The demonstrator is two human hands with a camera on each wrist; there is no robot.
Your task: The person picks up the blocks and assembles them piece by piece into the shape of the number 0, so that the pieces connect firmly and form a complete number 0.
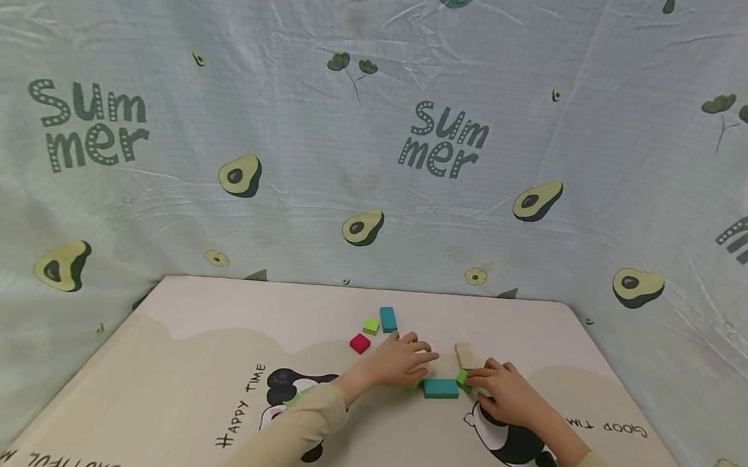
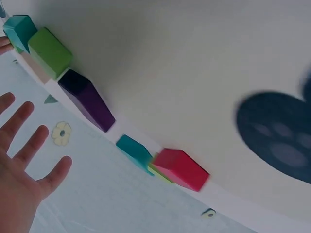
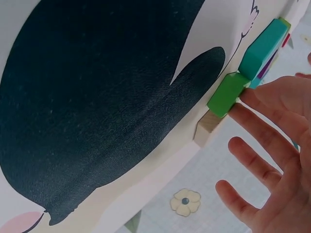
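In the head view my left hand (image 1: 398,360) reaches over the table with its fingers spread, holding nothing. A purple block (image 2: 86,99) lies close to it in the left wrist view; in the head view the hand hides it. My right hand (image 1: 508,392) touches a green block (image 1: 464,379) with its fingertips, the fingers fairly straight. This green block stands against one end of a flat teal block (image 1: 440,388). A plain wooden block (image 1: 465,355) extends back from the green one. Another green block (image 2: 50,52) sits at the teal block's left end, mostly hidden in the head view.
Behind my left hand lie a red block (image 1: 360,343), a lime block (image 1: 371,326) and a second teal block (image 1: 388,319). The table (image 1: 214,316) has a printed panda cover. A patterned curtain (image 1: 285,207) hangs along its back and sides.
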